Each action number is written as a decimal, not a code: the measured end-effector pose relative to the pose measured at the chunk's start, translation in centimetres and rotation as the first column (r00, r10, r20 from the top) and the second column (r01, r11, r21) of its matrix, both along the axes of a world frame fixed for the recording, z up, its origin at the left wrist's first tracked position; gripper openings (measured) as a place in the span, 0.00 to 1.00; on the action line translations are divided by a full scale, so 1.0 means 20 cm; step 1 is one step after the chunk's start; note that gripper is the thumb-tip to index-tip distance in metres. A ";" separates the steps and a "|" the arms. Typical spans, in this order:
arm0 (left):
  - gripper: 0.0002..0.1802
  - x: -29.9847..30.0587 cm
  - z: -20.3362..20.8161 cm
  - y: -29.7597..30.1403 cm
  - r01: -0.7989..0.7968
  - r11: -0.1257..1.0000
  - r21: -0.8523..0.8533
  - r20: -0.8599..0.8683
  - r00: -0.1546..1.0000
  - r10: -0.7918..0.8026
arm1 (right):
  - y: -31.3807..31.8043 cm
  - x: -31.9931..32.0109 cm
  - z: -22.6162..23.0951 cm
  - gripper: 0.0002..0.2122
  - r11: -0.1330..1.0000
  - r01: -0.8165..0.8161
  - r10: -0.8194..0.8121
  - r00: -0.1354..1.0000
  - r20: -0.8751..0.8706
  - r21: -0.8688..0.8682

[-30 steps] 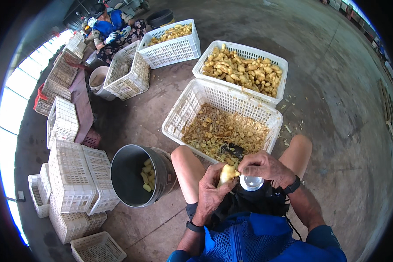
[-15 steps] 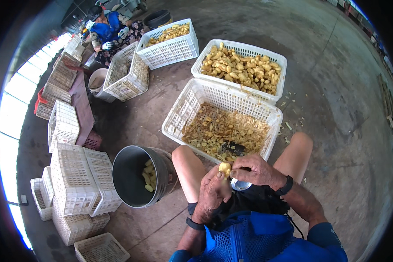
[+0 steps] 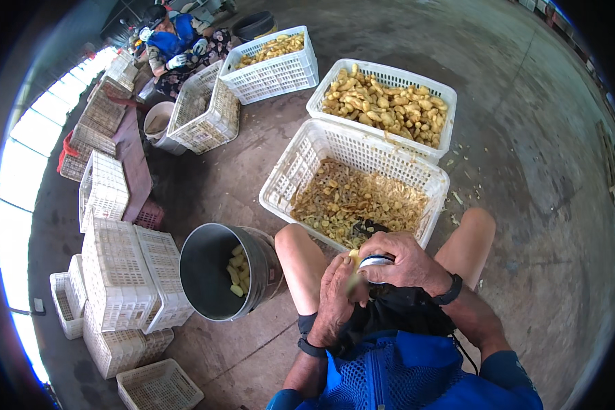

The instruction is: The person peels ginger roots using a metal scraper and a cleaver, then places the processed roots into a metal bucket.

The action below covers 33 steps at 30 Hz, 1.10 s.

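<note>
My left hand (image 3: 334,290) is closed around a pale yellow piece of ginger (image 3: 354,254), held just above my lap. Its fingers cover most of the piece. In my right hand (image 3: 408,261) is a small round silver tin (image 3: 376,260) with a dark rim, close against the ginger. Directly beyond my hands stands a white slatted crate (image 3: 278,176), its bottom covered in peelings and cut bits (image 3: 352,198). A dark object (image 3: 370,227), whose kind I cannot make out, lies on the peelings at the near side.
A crate of knobbly ginger (image 3: 389,106) stands behind the scrap crate. Left of my knee, a dark bucket (image 3: 201,273) holds several peeled pieces (image 3: 238,271). White crates (image 3: 119,273) are stacked at the left. A gloved person (image 3: 178,48) sits at the far left near another filled crate (image 3: 273,75).
My right hand has brought the silver tin up from below its palm to the ginger. Before, its fingers were on the ginger. The view has shifted slightly.
</note>
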<state>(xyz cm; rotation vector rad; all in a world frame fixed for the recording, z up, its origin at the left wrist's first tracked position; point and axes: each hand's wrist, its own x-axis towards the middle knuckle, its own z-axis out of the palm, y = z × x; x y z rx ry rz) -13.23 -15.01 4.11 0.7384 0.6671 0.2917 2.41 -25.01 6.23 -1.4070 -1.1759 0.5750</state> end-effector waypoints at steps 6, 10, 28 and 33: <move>0.20 -0.03 -0.01 -0.01 0.058 0.992 -0.116 0.035 0.998 -0.054 | 0.00 0.08 0.06 0.11 0.995 -0.096 0.091 0.967 0.240 0.009; 0.20 -0.06 0.00 -0.01 0.124 0.980 -0.156 0.092 0.990 -0.111 | -0.04 0.12 0.13 0.11 0.991 -0.126 0.102 0.921 0.375 0.039; 0.25 -0.09 0.06 -0.02 0.194 0.967 0.165 -0.115 0.977 -0.177 | 0.00 0.09 0.01 0.11 0.992 -0.120 0.122 0.992 0.038 -0.046; 0.26 -0.18 0.06 0.00 0.235 0.958 0.164 -0.103 0.970 -0.220 | -0.06 0.32 0.09 0.08 0.994 0.086 -0.098 0.979 -0.177 -0.072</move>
